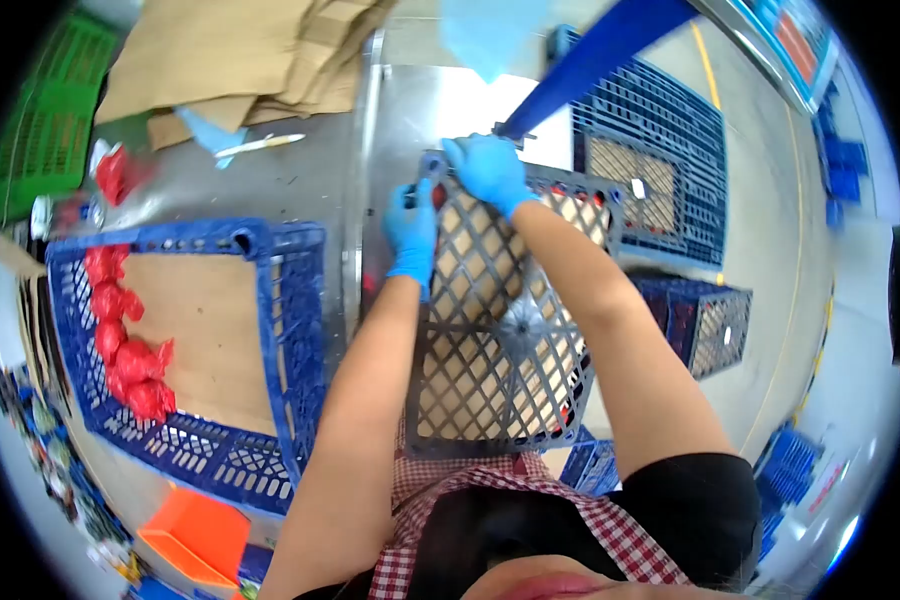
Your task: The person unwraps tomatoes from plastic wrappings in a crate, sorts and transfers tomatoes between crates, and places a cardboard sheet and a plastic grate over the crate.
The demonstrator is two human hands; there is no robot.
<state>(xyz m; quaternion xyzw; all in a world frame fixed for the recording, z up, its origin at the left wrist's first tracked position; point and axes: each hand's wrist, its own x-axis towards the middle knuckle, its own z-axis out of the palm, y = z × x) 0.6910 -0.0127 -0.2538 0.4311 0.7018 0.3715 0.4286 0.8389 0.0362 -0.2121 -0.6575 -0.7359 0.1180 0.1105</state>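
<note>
A dark lattice-sided crate (pixel 505 330) stands close in front of my body, with brown cardboard and bits of red showing through its openings. My left hand (pixel 411 232), in a blue glove, has its fingers bent at the crate's far left corner. My right hand (pixel 490 172), gloved too, lies over the crate's far edge near a blue post (pixel 595 60), its fingertips partly hidden. On the left, a blue crate (pixel 295 330) holds a row of red wrapped bundles (pixel 120 345) along one side, over a cardboard sheet (pixel 205 330).
Cardboard sheets (pixel 210 50) and a white-and-yellow knife or pen (pixel 260 147) lie on the metal table (pixel 300 180). Green crates (pixel 50 130) stand far left. A blue pallet (pixel 700 130) and another crate (pixel 715 325) are at right, an orange bin (pixel 198 535) lower left.
</note>
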